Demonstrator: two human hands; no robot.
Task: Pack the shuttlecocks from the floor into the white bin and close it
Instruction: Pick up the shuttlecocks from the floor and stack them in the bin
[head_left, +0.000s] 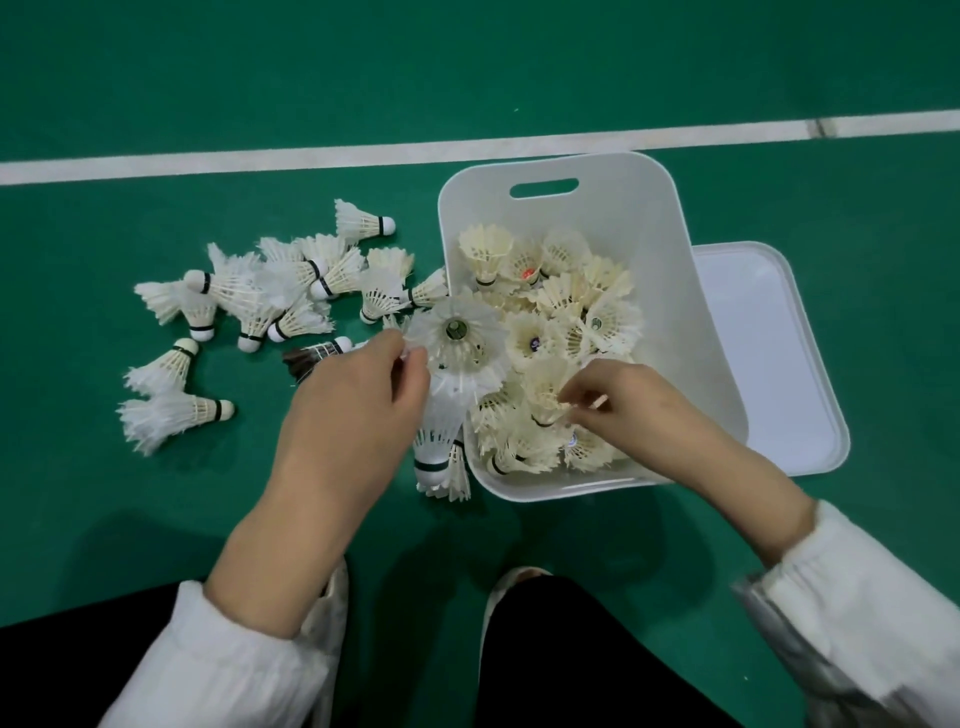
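Note:
The white bin (691, 291) stands open on the green floor, holding several cream shuttlecocks (566, 306). My left hand (353, 405) grips a nested stack of white shuttlecocks (457, 358) just left of the bin's rim, feathers facing up. My right hand (618, 400) reaches inside the bin, fingers pinched on a shuttlecock (550, 389) among the pile. Several loose shuttlecocks (270, 291) lie scattered on the floor to the left. One dark-feathered shuttlecock (311, 356) lies partly hidden behind my left hand.
The bin's white lid (769, 353) lies flat on the floor, right of the bin and partly under it. A white court line (260, 161) crosses the floor beyond. My knees and shoes (332, 597) are at the bottom edge.

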